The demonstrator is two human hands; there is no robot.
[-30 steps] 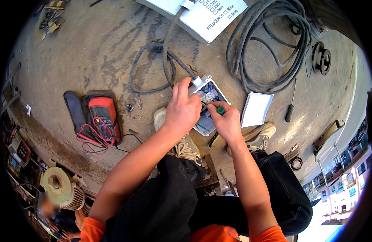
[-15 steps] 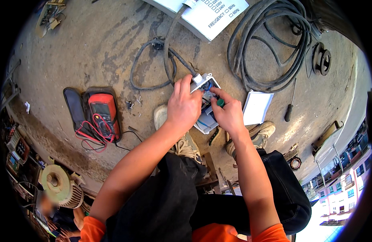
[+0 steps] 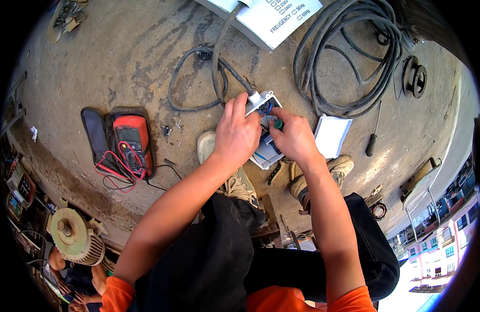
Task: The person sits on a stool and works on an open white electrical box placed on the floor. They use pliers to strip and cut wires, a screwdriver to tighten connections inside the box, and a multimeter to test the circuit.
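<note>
A small light-grey electrical box [image 3: 264,162] with its cover off sits between my shoes, blue wires [image 3: 267,107] showing inside. A grey cable enters its top through a white cable gland [image 3: 254,97]. My left hand [image 3: 237,129] grips the box's left side, thumb and fingertips reaching over the opening. Inside the opening, the fingers of my right hand [image 3: 296,136] are pinched by the wires. A round green end [image 3: 278,124] shows beside its thumb; the rest of that piece is hidden. A white lid-like panel [image 3: 332,137] lies right of the box.
A red multimeter [image 3: 132,140] with leads lies in its open case at left. Coiled black cable [image 3: 310,73], a screwdriver [image 3: 372,144] and a spool [image 3: 415,77] are at right. A white carton [image 3: 274,23] stands ahead. A person's arm [image 3: 99,280] shows behind a motor [image 3: 73,236].
My right hand and the green end have shifted slightly up and left, deeper over the box opening. My left hand keeps its grip on the box.
</note>
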